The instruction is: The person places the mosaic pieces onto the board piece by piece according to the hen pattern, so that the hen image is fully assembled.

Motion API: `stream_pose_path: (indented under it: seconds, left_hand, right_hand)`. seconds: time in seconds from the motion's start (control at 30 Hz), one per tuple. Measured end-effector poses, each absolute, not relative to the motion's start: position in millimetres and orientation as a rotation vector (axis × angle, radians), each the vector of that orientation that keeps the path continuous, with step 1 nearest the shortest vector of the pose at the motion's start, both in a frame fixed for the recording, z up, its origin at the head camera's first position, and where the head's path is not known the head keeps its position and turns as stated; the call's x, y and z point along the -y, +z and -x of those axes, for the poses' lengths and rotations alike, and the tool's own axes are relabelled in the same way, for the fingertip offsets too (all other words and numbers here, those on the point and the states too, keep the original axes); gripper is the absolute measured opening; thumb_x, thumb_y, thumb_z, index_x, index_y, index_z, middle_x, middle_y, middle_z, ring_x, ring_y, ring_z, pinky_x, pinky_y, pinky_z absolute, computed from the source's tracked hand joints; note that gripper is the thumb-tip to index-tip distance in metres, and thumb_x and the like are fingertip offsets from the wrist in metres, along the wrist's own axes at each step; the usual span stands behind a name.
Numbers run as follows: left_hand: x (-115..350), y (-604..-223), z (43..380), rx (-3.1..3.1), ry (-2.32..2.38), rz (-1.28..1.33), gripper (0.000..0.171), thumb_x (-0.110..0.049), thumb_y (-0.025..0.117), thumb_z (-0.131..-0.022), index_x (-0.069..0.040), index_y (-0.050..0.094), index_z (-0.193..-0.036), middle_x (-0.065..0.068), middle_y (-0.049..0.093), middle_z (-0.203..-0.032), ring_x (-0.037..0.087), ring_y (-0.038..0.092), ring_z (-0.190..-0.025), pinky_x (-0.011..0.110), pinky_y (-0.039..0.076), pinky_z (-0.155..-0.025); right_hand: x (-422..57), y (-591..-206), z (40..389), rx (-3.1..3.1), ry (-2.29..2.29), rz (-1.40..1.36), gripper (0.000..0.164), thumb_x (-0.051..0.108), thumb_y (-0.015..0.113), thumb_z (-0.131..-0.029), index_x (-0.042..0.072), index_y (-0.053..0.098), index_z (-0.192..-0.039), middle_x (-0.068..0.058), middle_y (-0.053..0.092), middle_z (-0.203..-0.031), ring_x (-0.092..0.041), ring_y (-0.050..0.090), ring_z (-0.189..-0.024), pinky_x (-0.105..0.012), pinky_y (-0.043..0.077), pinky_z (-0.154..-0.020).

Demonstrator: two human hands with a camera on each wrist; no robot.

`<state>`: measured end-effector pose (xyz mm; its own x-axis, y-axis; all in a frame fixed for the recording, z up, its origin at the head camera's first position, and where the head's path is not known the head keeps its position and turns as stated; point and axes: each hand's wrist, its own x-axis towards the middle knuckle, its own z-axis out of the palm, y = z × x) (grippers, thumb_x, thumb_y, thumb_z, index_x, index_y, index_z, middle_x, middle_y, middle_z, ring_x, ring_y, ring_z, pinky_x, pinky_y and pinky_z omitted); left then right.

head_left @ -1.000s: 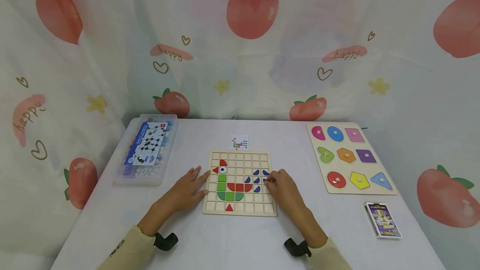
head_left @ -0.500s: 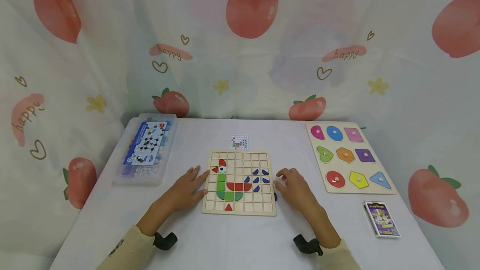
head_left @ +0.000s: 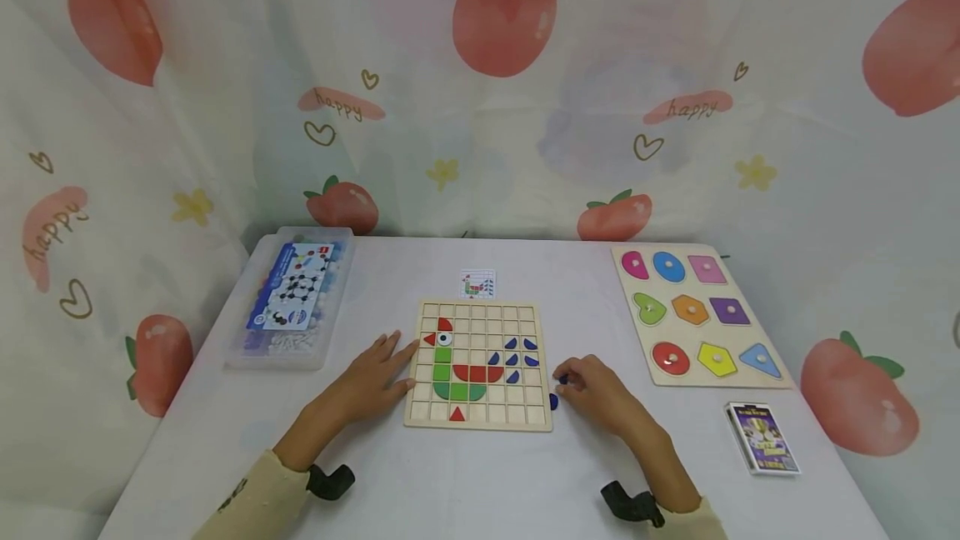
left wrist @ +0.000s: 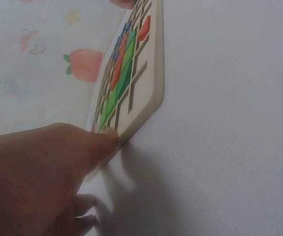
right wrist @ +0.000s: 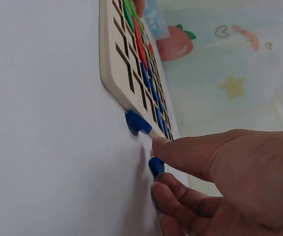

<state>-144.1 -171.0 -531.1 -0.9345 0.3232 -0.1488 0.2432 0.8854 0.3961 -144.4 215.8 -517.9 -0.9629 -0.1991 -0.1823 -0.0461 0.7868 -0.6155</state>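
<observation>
A square wooden grid board (head_left: 480, 323) holds red, green and blue pieces that form a bird. My left hand (head_left: 375, 379) rests at its left side with fingers spread, and in the left wrist view the thumb (left wrist: 104, 140) presses on the board's edge. Just right of the board, my right hand (head_left: 600, 394) pinches a small blue piece (right wrist: 156, 166) between thumb and fingertips. Another blue piece (head_left: 553, 401) lies against the board's right edge. Several blue leaf-shaped pieces (head_left: 512, 344) sit in cells on the right half. Behind the board lies a small pattern card (head_left: 477, 284) with a similar bird.
At the back left stands a clear plastic box (head_left: 292, 298) with a blue label. A shape puzzle board (head_left: 697, 348) with knobbed pieces lies at the right, and a card pack (head_left: 762, 438) sits in front of it. A printed curtain hangs behind the white table (head_left: 465, 490).
My right hand has left a blue piece in a right-side cell, moved off the board to the right and towards me, and taken another blue piece. My left hand stays put.
</observation>
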Motion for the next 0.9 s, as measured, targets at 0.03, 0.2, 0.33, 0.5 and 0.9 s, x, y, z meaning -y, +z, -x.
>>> stream_pose_path:
  seconds: [0.03, 0.2, 0.33, 0.5, 0.9]
  left_hand:
    - [171.2, -531.3, 144.1, -2.844, 0.555, -0.432, 0.068, -0.038, 0.063, -0.105, -0.017, 0.039, -0.165, 0.020, 0.027, -0.173, 0.046, 0.021, -0.160, 0.064, 0.028, -0.125]
    - [171.9, -532.0, 144.5, -2.839, 0.558, -0.434, 0.068, -0.039, 0.062, -0.105, -0.019, 0.038, -0.165, 0.019, 0.026, -0.173, 0.045, 0.020, -0.161, 0.064, 0.027, -0.126]
    - [172.4, -532.9, 144.9, -2.842, 0.554, -0.436, 0.068, -0.039, 0.062, -0.105, -0.019, 0.038, -0.165, 0.019, 0.026, -0.173, 0.045, 0.020, -0.161, 0.064, 0.027, -0.125]
    - [172.3, -533.0, 145.5, -2.840, 0.560, -0.436, 0.068, -0.039, 0.062, -0.105, -0.019, 0.039, -0.165, 0.019, 0.026, -0.173, 0.045, 0.020, -0.161, 0.064, 0.028, -0.125]
    - [171.8, -534.3, 145.4, -2.837, 0.545, -0.419, 0.067, -0.039, 0.062, -0.105, -0.020, 0.039, -0.165, 0.018, 0.026, -0.173, 0.044, 0.020, -0.161, 0.064, 0.029, -0.125]
  right_hand:
    - [-217.4, -518.5, 144.5, -2.752, -0.922, 0.188, 0.020, 0.009, 0.074, -0.098, 0.009, 0.072, -0.118, -0.003, 0.058, -0.096, -0.017, 0.055, -0.090, -0.030, 0.054, -0.079]
    - [-224.3, -521.8, 148.8, -2.791, -0.903, 0.148, 0.025, 0.010, 0.073, -0.099, 0.006, 0.067, -0.123, -0.004, 0.058, -0.088, -0.017, 0.055, -0.083, -0.030, 0.052, -0.074]
    - [-228.3, -525.3, 152.6, -2.816, -0.882, 0.076, 0.033, 0.015, 0.075, -0.098, 0.003, 0.063, -0.127, -0.005, 0.057, -0.082, -0.018, 0.055, -0.076, -0.030, 0.053, -0.070]
    - [-230.6, -528.5, 155.0, -2.842, -0.843, 0.040, 0.026, 0.017, 0.077, -0.097, 0.003, 0.064, -0.115, -0.005, 0.057, -0.080, -0.019, 0.055, -0.075, -0.031, 0.051, -0.068]
    - [-226.7, -529.1, 159.7, -2.953, -0.798, 0.138, 0.014, 0.019, 0.073, -0.101, 0.005, 0.072, -0.103, -0.002, 0.062, -0.079, -0.018, 0.057, -0.076, -0.032, 0.055, -0.073]
